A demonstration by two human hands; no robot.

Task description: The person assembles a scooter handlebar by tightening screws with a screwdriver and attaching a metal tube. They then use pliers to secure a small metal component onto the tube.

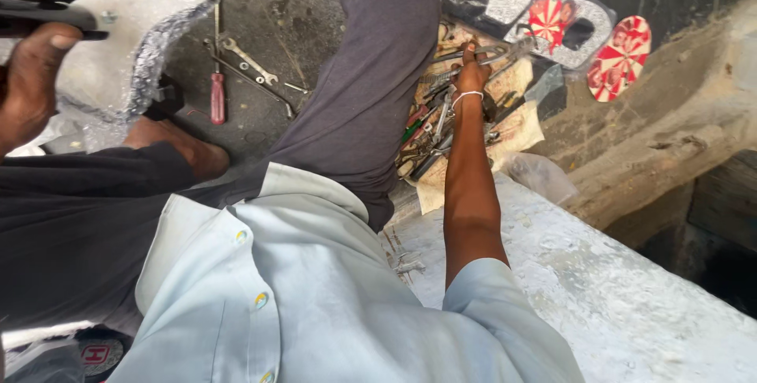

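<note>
Left hand (pixel 27 83) grips a black bar-shaped handle (pixel 47 14) against a pale part wrapped in bubble plastic (pixel 134 28). Right hand (pixel 471 75), arm outstretched, closes its fingers on a thin metal tool (pixel 481 55) atop a heap of steel wrenches (pixel 441 127). A red-handled screwdriver (pixel 218 87) lies on the ground between both hands.

Right hand (pixel 471 75) on tool heap (pixel 441 127) atop cloth (pixel 516 134) | screwdriver (pixel 218 97) and wrench (pixel 248 59) on floor (pixel 292 12), left of leg (pixel 371 91) | left hand (pixel 27 87) far left
</note>
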